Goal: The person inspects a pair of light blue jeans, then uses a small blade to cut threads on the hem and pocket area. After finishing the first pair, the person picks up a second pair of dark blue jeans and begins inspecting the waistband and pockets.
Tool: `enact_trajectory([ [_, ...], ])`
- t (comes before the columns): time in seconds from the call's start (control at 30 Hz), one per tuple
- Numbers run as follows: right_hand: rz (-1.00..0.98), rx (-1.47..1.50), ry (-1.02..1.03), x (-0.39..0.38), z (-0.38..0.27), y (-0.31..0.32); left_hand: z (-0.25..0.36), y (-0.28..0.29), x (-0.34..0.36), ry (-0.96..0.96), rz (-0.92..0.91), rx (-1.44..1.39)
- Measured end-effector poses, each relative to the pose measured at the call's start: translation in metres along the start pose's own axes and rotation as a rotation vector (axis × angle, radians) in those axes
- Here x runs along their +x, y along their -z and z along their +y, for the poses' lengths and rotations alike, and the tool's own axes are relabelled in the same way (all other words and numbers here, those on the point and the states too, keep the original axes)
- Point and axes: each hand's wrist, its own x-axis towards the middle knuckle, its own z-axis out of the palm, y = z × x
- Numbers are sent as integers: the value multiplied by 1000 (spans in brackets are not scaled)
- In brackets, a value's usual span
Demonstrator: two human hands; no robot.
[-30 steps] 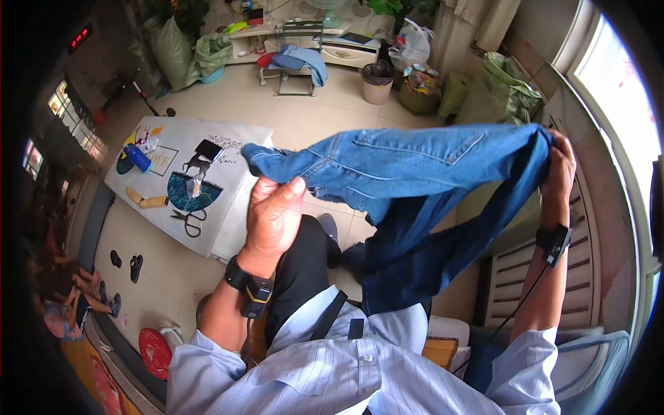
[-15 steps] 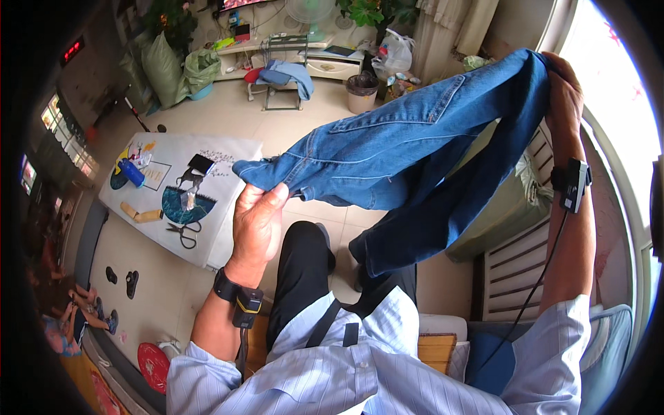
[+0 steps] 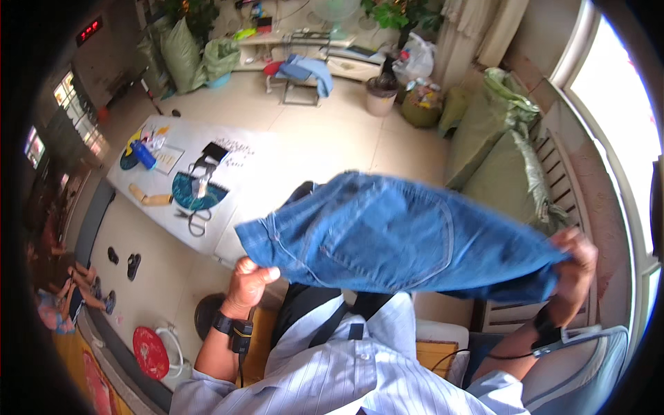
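Observation:
A pair of blue denim jeans (image 3: 387, 235) is stretched sideways in the air above my lap. My left hand (image 3: 249, 282) pinches its lower left corner by the waistband, thumb on top. At the other end my right hand (image 3: 573, 270), blurred by motion, is closed around the bunched legs. A large stitched pocket shows on the side turned up. The far end of the legs is folded under and partly hidden.
A covered low table (image 3: 238, 187) at left carries scissors (image 3: 198, 223), a blue bottle (image 3: 143, 155) and a tan piece. Full green sacks (image 3: 494, 152) stand at right by a slatted bench. Ahead, light blue clothing (image 3: 308, 71) hangs over a chair beside a bin (image 3: 381, 98). Another person sits far left.
My right hand has dropped from high up to about the left hand's level, bringing the jeans lower and flatter. My left hand has moved down slightly, still gripping the waistband.

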Motion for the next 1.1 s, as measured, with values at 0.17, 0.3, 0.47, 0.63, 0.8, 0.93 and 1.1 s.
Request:
enact_trajectory([
  [0.17,-354,-101,-941,-179,152,-82,-83,38,-82,351,166,7],
  [0.3,-600,-229,-1149,-245,189,-123,-79,61,-85,473,275,-80],
  [0.47,-446,-44,-1044,-161,144,-135,-38,61,-44,126,506,383],
  [0.63,-147,98,-983,-97,121,-185,-47,25,15,171,185,518],
  [0.8,-257,-172,-732,-89,126,-242,-58,10,35,332,81,574],
  [0.93,-154,-96,-621,-99,124,-230,-8,-1,12,386,-111,525],
  [1.1,-886,441,-622,-84,73,-195,40,35,-50,364,-498,674],
])
